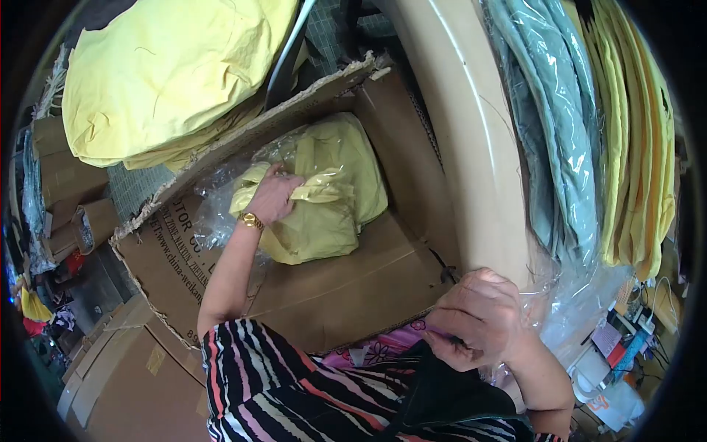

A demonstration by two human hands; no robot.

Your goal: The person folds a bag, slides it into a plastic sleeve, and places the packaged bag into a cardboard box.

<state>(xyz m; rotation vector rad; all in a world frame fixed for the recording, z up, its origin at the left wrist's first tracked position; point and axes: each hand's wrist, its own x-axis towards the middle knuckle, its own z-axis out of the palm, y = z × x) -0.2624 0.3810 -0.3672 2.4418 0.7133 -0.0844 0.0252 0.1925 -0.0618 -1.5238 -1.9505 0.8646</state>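
My left hand point(275, 197), with a gold watch on the wrist, reaches into an open cardboard box point(346, 298). Its fingers are closed on a fold of the yellow cloth bundle point(317, 232), which lies in the box partly wrapped in clear plastic. Loose clear plastic point(213, 202) lies along the bundle's left side. My right hand point(477, 317) is raised in front of my chest by the box's near right corner. Its fingers are curled together, and I cannot make out whether anything is between them.
A pile of yellow cloth point(177, 74) stands beyond the box's left edge. A pale, smooth curved surface point(468, 140) runs along the right. Past it are plastic-wrapped grey-blue cloths point(560, 132) and several yellow cloths point(633, 147). Another carton point(136, 376) sits at lower left.
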